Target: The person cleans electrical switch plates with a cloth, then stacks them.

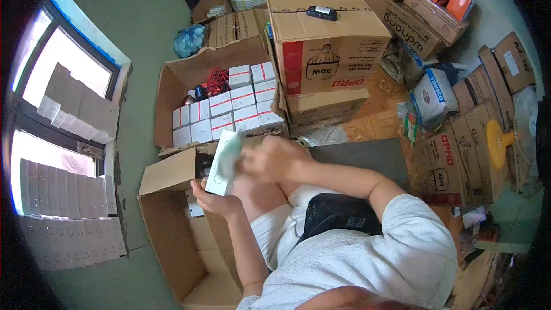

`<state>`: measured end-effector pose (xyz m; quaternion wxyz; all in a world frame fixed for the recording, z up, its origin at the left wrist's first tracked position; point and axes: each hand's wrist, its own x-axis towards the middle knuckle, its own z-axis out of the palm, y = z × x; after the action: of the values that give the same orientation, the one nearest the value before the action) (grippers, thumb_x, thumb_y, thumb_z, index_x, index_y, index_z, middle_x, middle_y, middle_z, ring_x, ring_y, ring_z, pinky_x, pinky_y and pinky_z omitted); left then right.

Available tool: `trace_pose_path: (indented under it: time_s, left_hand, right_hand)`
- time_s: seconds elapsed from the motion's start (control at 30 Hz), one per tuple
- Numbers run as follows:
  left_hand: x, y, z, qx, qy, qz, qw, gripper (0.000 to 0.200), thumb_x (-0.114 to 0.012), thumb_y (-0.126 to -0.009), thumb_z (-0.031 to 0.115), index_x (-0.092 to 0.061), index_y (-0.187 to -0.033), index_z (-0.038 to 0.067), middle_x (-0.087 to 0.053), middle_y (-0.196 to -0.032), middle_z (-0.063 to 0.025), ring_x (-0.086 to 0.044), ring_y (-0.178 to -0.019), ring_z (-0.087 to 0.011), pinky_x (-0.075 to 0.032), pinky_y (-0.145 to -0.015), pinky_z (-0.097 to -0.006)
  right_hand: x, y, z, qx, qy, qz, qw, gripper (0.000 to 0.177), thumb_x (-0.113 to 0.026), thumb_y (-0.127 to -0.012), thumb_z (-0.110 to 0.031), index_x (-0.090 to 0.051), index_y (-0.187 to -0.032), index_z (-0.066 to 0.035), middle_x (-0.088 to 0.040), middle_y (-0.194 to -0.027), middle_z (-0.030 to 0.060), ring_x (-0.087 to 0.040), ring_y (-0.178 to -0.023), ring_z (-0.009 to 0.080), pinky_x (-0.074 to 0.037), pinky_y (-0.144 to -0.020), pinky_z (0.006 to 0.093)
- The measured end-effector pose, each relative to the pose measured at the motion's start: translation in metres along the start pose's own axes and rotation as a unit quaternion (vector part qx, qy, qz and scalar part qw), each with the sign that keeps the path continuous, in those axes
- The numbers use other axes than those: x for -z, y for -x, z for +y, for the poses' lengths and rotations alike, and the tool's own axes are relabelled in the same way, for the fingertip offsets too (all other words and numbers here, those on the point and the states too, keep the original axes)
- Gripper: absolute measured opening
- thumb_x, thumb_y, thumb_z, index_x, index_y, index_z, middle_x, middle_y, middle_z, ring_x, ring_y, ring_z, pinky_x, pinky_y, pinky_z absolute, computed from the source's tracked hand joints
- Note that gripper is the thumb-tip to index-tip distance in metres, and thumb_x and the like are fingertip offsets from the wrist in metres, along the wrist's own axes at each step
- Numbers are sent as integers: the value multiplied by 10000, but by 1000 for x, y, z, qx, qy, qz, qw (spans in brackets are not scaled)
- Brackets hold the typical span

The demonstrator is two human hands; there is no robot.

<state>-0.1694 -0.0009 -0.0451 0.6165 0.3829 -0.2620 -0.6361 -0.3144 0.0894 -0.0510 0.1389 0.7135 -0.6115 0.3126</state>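
My left hand point(216, 200) is wrapped round the lower end of a long white box point(220, 173), which stands tilted above my lap. Close to the box's right side, my right hand point(268, 159) is closed around a pale green thing point(232, 152), blurred by motion and too smeared to name. The green thing overlaps the face of the white box. Behind them, an open carton point(163, 100) holds several white boxes with red stripes point(242, 96) and a bundle of red wire point(218, 82).
An open carton point(162, 238) sits at lower left. A large carton point(356, 51) bears a black device point(322, 13). White boxes point(66, 189) are stacked by the window. At right are more cartons point(450, 158) and a yellow object point(495, 143).
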Motion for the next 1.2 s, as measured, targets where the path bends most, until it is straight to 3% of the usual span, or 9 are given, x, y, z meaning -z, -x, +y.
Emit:
trace_pose_path:
  time_s: [0.1,0.17,0.37,0.57,0.63,0.73,0.77,1.03,1.2]
  left_hand:
    - [12,-9,-12,-149,-183,51,971,451,-512,-964,397,-553,-1025,-48,-608,-885,-112,-625,-748,-201,-547,-651,-315]
    - [-23,12,20,67,-20,20,997,499,-461,-989,454,-582,-963,-29,-631,-824,-99,-621,-750,-175,-532,-663,-325]
    - [-6,-2,-6,165,-50,-148,974,380,-605,-949,415,-657,-928,39,-656,-871,-20,-600,-744,-83,-467,-632,-251]
    - [13,-12,-35,192,-11,-312,930,430,-711,-890,352,-594,-1139,22,-644,-1121,-62,-592,-1033,-115,-466,-887,-292]
    - [-3,-4,-16,216,21,-342,914,473,-721,-883,338,-574,-1192,13,-643,-1134,-59,-589,-1050,-121,-454,-924,-302]
    - [2,-13,-17,250,6,-423,871,534,-725,-882,300,-533,-1284,5,-636,-1165,-54,-584,-1073,-129,-437,-974,-311]
    - [6,-18,-21,256,-39,-472,843,550,-719,-889,276,-513,-1322,7,-630,-1182,-52,-581,-1079,-130,-432,-986,-310]
    - [-11,-4,-39,86,-76,-288,951,402,-399,-1001,362,-573,-1097,12,-601,-1057,-15,-526,-960,-112,-369,-910,-273]
    - [0,-4,-40,29,-192,-230,953,466,-411,-1039,397,-634,-896,13,-604,-861,-10,-517,-818,-81,-413,-752,-263]
  right_hand:
    - [12,-11,16,-176,-77,65,979,196,-622,-761,-192,-641,-883,-40,-624,-806,148,-632,-720,341,-519,-615,439]
    - [7,-6,6,-201,-75,42,976,183,-611,-767,-185,-642,-876,-42,-646,-892,172,-636,-720,358,-530,-640,447]
    - [19,-8,-5,-74,-48,-42,995,200,-620,-707,-170,-641,-885,-79,-646,-985,206,-645,-716,361,-537,-664,467]
    - [18,-11,45,-311,-96,39,945,264,-552,-831,-146,-646,-1038,-11,-672,-949,217,-662,-839,376,-517,-748,453]
    - [22,-14,44,-329,-276,108,897,256,-501,-884,-102,-614,-1077,23,-611,-770,73,-537,-616,147,-430,-579,307]
    - [38,-20,49,-333,-264,85,901,321,-491,-890,-97,-604,-1168,16,-577,-782,33,-471,-668,64,-413,-583,270]
    - [41,-22,51,-347,-266,61,897,388,-508,-874,-138,-596,-1215,25,-675,-963,252,-688,-891,336,-508,-807,390]
    - [27,-26,15,-202,-183,-19,962,230,-546,-813,-203,-621,-959,-42,-648,-894,197,-627,-811,418,-510,-713,489]
    - [13,-28,33,-242,-112,-45,963,162,-532,-827,-166,-571,-906,-30,-620,-872,207,-614,-812,428,-490,-692,510]
